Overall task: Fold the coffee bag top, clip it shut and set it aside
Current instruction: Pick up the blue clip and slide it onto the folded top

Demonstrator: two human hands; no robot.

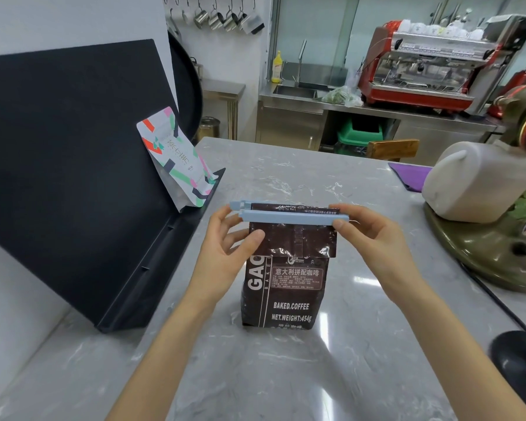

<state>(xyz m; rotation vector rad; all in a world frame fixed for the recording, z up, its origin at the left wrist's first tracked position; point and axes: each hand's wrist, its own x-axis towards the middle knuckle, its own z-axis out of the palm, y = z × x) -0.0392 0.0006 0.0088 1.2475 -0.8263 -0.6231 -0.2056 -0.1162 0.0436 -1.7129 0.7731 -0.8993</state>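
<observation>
Grey marble counter (286, 375); behind it steel worktop with sink (295, 91), red espresso machine (431, 65) right of sink, metal jugs (222, 18) hung upper left.

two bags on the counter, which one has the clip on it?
The dark brown coffee bag, standing between both hands, with the blue clip across its folded top. The white patterned bag leans unclipped against the black stand.

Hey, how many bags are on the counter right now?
2: the brown coffee bag between both hands at centre, and a patterned pouch leaning on the black stand at left.
</observation>
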